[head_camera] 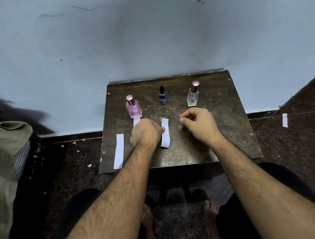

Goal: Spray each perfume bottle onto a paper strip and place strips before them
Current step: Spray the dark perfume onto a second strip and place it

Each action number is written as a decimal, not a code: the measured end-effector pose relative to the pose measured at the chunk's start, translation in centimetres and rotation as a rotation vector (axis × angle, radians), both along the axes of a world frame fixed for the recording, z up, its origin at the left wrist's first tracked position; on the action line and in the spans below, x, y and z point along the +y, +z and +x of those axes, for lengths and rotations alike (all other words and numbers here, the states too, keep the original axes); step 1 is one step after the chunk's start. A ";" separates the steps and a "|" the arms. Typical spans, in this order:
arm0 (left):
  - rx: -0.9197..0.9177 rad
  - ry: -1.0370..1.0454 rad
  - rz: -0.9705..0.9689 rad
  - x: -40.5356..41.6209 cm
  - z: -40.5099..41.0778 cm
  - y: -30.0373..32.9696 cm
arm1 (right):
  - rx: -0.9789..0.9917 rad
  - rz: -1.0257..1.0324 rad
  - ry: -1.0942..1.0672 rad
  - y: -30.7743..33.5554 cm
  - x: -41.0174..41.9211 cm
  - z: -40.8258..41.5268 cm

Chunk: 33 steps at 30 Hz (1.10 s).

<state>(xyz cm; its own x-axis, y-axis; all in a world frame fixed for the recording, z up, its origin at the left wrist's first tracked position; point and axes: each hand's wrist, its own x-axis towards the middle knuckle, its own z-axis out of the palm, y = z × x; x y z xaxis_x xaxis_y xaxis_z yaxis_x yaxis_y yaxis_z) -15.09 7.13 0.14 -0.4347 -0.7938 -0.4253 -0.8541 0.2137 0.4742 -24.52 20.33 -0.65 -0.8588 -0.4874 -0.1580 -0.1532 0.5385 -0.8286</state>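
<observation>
The middle paper strip lies on the small dark table, its long axis running from the near edge toward the wall, far end pointing at the dark blue bottle. It is white and slightly curled at the near end. The left hand holds it at its left edge, fingers curled with the tips on the paper about midway along its length.

Just right of those fingertips, past the strip, a small clear cap stands on the table, and the right hand hovers over it with fingers loosely curled and thumb near the forefinger; whether it pinches anything I cannot tell.

Beyond the left knuckles, a second strip shows its far end in front of the pink bottle, the rest hidden under the hand. Left of the left wrist, a third strip lies lengthwise too, its near end reaching the table's front-left edge. Beyond the right fingers stands the clear bottle with a rose cap, bare table before it.

The three bottles stand upright in a row near the wall side, well apart from each other. Open tabletop lies right of the right hand and toward the near edge. A loose strip lies on the floor, off to the right.
</observation>
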 end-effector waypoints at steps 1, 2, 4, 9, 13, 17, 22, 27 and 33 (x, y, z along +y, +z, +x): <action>-0.017 -0.022 -0.038 0.1 0.0 0.0 | 0.011 0.007 0.003 -0.1 0.0 0.0; -0.031 -0.036 -0.066 0.3 -0.1 0.0 | 0.021 0.015 0.007 -0.1 0.0 0.0; -0.050 -0.047 -0.095 0.4 0.0 0.0 | 0.032 0.024 0.011 0.0 0.0 0.1; -0.051 -0.042 -0.097 0.4 0.0 0.1 | 0.090 0.094 0.066 0.1 0.3 0.3; -0.007 -0.026 -0.075 0.2 0.3 0.3 | 0.153 0.195 0.132 0.1 0.4 0.5; 0.059 -0.027 -0.091 0.1 0.3 0.7 | 0.183 0.277 0.206 0.2 0.3 0.6; 0.196 -0.045 -0.127 0.6 -0.4 1.2 | 0.262 0.365 0.273 -0.1 -0.2 0.8; 0.342 -0.050 -0.112 0.6 -1.3 0.7 | 0.306 0.400 0.322 0.1 -0.4 0.9; 0.507 -0.025 -0.138 0.3 -2.9 -0.2 | 0.353 0.208 0.164 1.2 -1.4 0.1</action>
<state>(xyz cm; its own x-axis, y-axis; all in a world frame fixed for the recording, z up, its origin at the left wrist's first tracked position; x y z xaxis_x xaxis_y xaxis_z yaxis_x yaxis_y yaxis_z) -18.02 7.46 -0.10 -0.5781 -0.8145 -0.0486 -0.5184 0.3206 0.7927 -24.43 18.94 0.50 -0.7916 -0.6107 0.0217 -0.5048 0.6335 -0.5864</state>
